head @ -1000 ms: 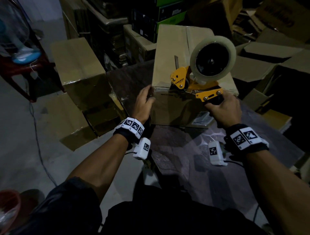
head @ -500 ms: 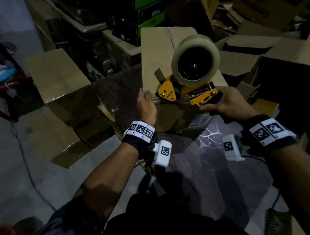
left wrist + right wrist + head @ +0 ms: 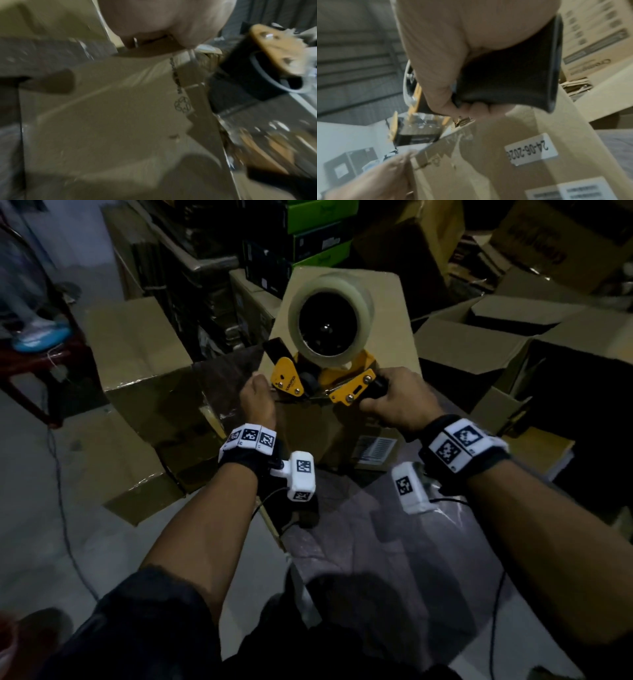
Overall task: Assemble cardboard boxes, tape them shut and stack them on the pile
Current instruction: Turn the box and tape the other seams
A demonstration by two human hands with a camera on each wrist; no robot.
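On the near face of the cardboard box we read a white sticker printed "24-06-202", its last digit cut off, just below our right hand; a second white label under it carries barcode lines and small print too blurred to read. In the left wrist view, a recycling symbol and a line of blurred black print sit on the cardboard below our left hand. The yellow side plate of the tape dispenser bears dark lettering that we cannot make out. Our right hand is wrapped fully around the dispenser's black handle, fingers curled underneath and thumb closed over the side. Our left hand rests at the box's upper near edge just left of the dispenser, knuckles bent; the wrist view shows the fingertips against the cardboard edge, but we cannot tell whether they pinch the edge or only press on it. The box stands on a dark, glossy table, directly ahead of both hands, its top flaps lying flat and closed with a centre seam running away from us. The dispenser sits at the near end of that seam, its roll of clear tape rising upright above our hands. More brown cartons stand to the left of the left hand.
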